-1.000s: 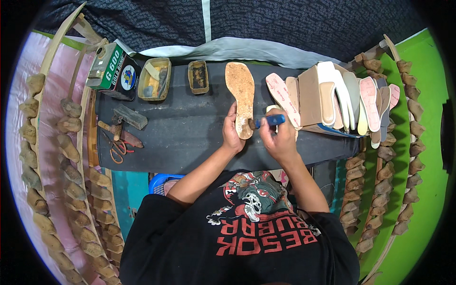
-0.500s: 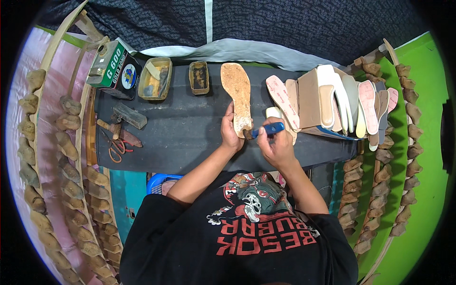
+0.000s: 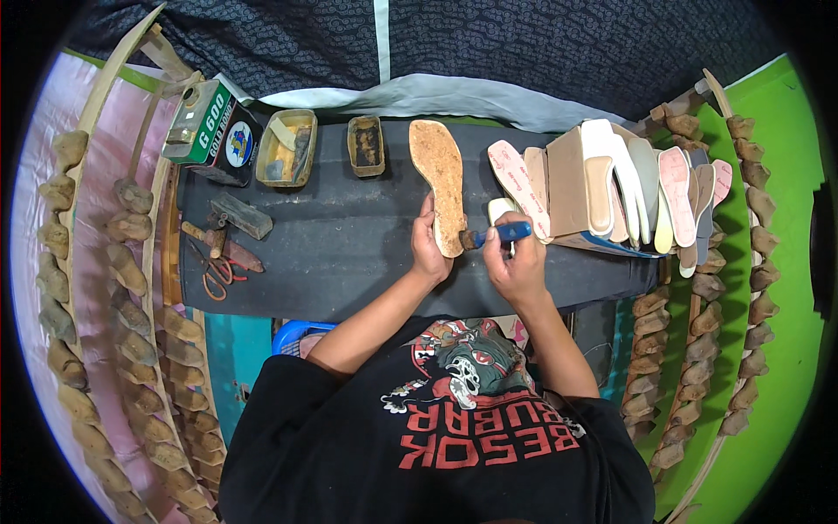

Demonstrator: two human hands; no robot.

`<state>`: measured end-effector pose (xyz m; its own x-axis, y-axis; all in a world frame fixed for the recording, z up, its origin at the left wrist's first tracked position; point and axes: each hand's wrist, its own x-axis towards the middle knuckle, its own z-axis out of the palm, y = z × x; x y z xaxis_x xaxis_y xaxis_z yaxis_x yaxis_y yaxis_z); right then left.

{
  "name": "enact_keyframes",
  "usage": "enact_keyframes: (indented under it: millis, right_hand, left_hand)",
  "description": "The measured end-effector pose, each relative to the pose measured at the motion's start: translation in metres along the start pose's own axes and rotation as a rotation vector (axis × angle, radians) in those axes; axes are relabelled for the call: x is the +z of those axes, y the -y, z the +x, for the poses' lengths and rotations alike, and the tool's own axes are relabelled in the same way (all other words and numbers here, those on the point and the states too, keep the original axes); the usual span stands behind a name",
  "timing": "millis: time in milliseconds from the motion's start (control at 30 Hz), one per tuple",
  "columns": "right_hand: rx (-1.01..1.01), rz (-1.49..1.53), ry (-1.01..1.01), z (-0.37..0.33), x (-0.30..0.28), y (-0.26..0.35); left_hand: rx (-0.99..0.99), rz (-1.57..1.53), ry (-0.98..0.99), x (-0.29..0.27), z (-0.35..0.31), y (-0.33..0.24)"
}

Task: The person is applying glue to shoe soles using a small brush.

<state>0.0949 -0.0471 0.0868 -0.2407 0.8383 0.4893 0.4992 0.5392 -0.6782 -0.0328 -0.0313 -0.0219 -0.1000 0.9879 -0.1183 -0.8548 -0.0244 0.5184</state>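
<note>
My left hand (image 3: 429, 248) grips a brown, speckled shoe insole (image 3: 436, 166) by its narrower near end, with the wide end pointing away from me over the table. In my right hand (image 3: 518, 266) is a brush (image 3: 513, 230) with a blue handle, held between thumb and fingers. The brush's dark tip meets the right edge of the insole near its lower end. Fingers of the left hand are partly hidden behind the insole. Just beyond the right hand lies a pale insole (image 3: 500, 208), partly covered.
A cardboard box (image 3: 567, 183) with several insoles stands at the right of the dark table (image 3: 349, 253). At the left are a glue can (image 3: 209, 135), two tubs (image 3: 288, 170) (image 3: 367, 162), a grey block (image 3: 240, 215) and red-handled pincers (image 3: 218, 275). Racks of shoe lasts (image 3: 131, 310) flank both sides.
The brush has shifted slightly right, from the insole's lower face to its right edge. The insole has moved a little right and nearer, and its whitish lower patch looks browner.
</note>
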Motion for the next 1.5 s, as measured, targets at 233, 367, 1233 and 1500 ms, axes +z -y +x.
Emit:
enact_keyframes:
  millis: [233, 367, 1233, 1500]
  right_hand:
    - [0.002, 0.046, -0.01, -0.006, -0.007, 0.003]
    - [0.061, 0.158, -0.162, -0.011, -0.014, -0.024]
    - [-0.101, 0.188, 0.306, 0.086, 0.193, -0.053]
    - [-0.112, 0.076, 0.411, 0.081, 0.198, -0.063]
  left_hand:
    - [-0.065, 0.054, 0.023, -0.002, -0.008, 0.005]
    - [-0.186, 0.012, 0.046, -0.005, -0.021, -0.002]
    - [-0.041, -0.146, -0.276, -0.132, -0.149, -0.059]
    - [0.033, -0.173, -0.249, -0.14, -0.154, -0.062]
